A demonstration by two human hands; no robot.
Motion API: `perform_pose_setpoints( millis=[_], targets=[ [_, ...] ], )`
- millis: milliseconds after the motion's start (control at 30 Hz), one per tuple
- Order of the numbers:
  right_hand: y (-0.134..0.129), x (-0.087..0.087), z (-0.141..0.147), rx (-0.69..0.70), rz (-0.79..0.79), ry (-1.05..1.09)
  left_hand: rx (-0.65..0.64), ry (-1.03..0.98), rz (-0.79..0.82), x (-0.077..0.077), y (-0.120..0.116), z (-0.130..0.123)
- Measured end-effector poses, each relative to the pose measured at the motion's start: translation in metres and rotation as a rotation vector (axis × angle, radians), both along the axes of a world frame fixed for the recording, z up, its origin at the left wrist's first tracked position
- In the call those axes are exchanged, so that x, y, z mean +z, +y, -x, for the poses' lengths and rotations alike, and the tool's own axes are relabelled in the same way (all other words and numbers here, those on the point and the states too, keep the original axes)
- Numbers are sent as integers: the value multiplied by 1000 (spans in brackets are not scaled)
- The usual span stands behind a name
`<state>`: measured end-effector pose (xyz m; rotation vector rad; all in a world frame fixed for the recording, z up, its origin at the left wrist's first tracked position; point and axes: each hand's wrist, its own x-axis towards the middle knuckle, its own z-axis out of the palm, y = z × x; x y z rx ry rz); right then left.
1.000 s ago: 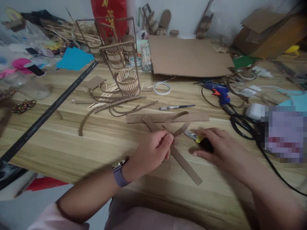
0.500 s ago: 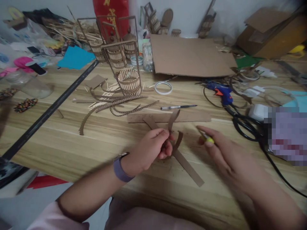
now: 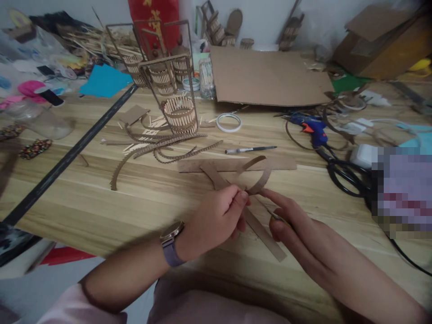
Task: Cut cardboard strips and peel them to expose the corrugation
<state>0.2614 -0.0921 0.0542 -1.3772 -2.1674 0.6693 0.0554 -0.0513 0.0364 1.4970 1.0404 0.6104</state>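
Note:
My left hand (image 3: 221, 213) is closed in a pinch on a thin brown cardboard strip (image 3: 265, 180), which curls up in a loop above the fingertips. My right hand (image 3: 303, 234) is beside it, its index fingertip at the strip's base. A slim pointed tool (image 3: 275, 217) lies in the right fingers, its tip toward the left hand; its exact kind is unclear. Beneath the hands, a flat cardboard strip (image 3: 266, 236) slants across the wooden table (image 3: 135, 216). Just beyond lies a wider cardboard strip (image 3: 283, 164).
Behind the hands are a pen (image 3: 251, 150), a tape roll (image 3: 229, 122), notched cardboard strips (image 3: 121, 164) and a small stick basket (image 3: 180, 116) with a tall frame. A blue glue gun (image 3: 313, 128) and black cable (image 3: 347, 180) are at right. A cardboard sheet (image 3: 270, 76) lies farther back.
My right hand has moved left with the tool, up to my left hand. The strip in my left hand now bends over in a loop to the right.

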Motion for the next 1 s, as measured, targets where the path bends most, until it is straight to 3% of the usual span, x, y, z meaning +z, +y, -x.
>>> perform_pose_setpoints(
  millis=[133,367,767,867,1000],
  targets=[
    [1,-3,0,16,57,-16,-14,81,-103,3,-3,0],
    [4,-6,-2,47,13,-15,-24,174,-260,3,-5,0],
    [7,-4,-12,169,-45,-1,-31,158,-430,-1,-3,0],
    [6,-7,-14,175,13,13,-46,156,-452,-2,-2,1],
    [3,-8,-16,143,211,21,-52,155,-494,-5,-3,1]
  ],
)
